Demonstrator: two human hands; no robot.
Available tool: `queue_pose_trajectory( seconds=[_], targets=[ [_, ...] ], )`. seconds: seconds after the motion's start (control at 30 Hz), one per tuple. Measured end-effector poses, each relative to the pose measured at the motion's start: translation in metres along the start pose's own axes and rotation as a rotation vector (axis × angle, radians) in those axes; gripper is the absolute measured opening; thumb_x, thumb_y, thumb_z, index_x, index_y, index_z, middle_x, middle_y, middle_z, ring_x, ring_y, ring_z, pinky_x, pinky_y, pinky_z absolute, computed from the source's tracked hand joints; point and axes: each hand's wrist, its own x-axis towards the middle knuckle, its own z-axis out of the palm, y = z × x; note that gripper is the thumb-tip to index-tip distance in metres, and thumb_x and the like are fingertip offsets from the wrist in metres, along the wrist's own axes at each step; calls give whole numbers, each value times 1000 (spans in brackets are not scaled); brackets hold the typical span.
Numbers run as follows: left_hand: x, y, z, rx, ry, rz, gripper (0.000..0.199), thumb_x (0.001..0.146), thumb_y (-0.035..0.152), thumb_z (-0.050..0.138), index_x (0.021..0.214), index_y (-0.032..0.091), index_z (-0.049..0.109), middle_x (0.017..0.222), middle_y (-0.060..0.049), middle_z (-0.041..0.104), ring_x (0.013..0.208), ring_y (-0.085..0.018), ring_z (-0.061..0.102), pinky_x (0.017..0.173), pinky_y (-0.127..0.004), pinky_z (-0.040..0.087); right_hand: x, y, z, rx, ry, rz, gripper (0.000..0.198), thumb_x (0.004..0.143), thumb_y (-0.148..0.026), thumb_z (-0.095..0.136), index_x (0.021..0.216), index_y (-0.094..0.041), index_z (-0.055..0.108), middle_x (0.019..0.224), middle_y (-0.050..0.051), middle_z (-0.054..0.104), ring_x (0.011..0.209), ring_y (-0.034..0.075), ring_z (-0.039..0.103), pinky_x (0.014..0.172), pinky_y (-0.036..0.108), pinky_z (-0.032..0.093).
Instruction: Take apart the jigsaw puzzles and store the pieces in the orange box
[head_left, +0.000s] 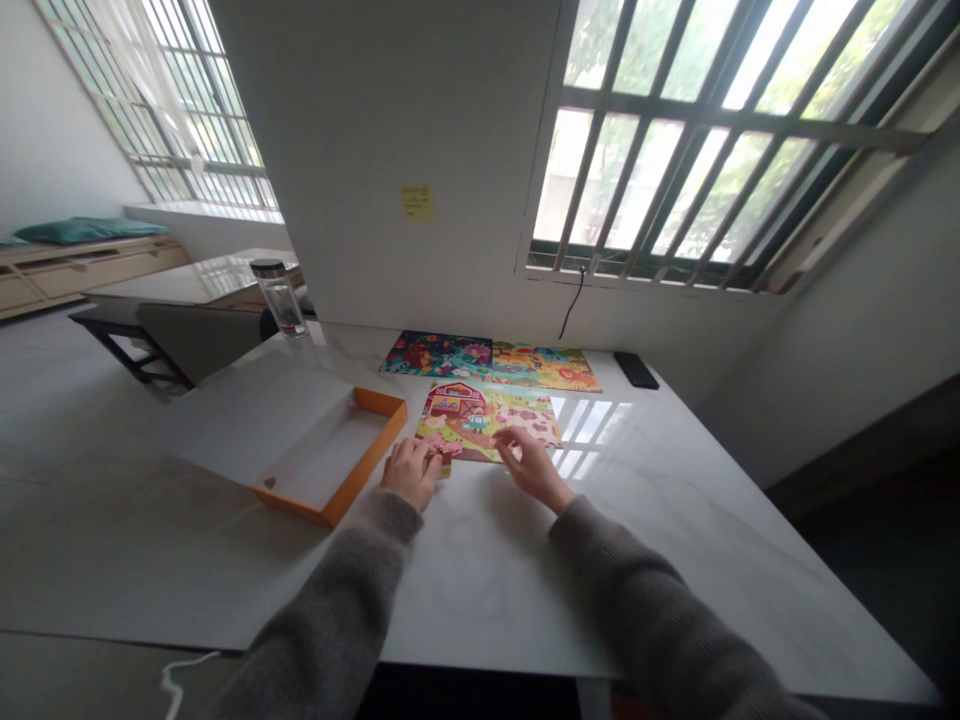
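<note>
A farm jigsaw puzzle (480,415) with a red barn, a figure and a cow lies flat on the white table. At its lower left corner my left hand (411,472) is closed on a puzzle piece (444,446) showing pink pigs; the fingers partly cover it. A bit of green edge shows beneath that piece. My right hand (531,466) hovers at the puzzle's lower right edge, its fingers loosely bent with a gap between them and the thumb. Nothing shows in it.
An open orange-rimmed box (367,462) with a white lid stands on the left. Behind lie a dark dinosaur puzzle (435,354) and a yellow animal puzzle (544,367). A black phone (636,370) is at the back right, a glass bottle (280,300) at the back left.
</note>
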Motion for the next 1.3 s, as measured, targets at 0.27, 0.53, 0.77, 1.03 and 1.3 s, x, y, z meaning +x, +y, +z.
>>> queue_pose_trajectory(
  seconds=[0.27,0.53,0.77,1.03,1.3],
  targets=[
    [3,-21,-9,84,-96,-140,20,92,34,43,93,22,60,101,-7,67,99,-26,59,83,-38,44,89,81,-59,-607,-13,318,33,90,-23,44,116,-15,63,120,14,65,113,25,56,95,36,43],
    [7,-34,-1,132,-11,-103,23,89,35,47,94,21,64,115,-10,61,102,-28,54,93,-42,42,97,97,-55,-731,-156,314,45,95,-40,41,131,-17,54,139,15,52,129,30,43,105,42,33],
    [3,-23,-3,131,-6,-142,20,90,34,45,90,22,62,116,-10,66,106,-30,54,88,-42,42,102,90,-56,-800,-208,319,56,94,-49,41,141,-19,46,143,16,47,132,32,39,106,49,30],
    [5,-28,-4,126,-50,-140,20,88,36,47,88,22,62,114,-10,67,105,-31,54,89,-43,42,51,68,-71,-879,-231,327,54,93,-53,42,137,-23,50,137,15,50,123,35,40,100,49,33],
    [16,-27,6,-150,-21,-99,13,86,28,49,87,21,59,119,-11,64,113,-26,57,100,-40,43,-79,12,-72,-1006,-96,282,50,94,-53,42,124,-17,56,114,17,58,109,34,48,86,43,40]
  ],
)
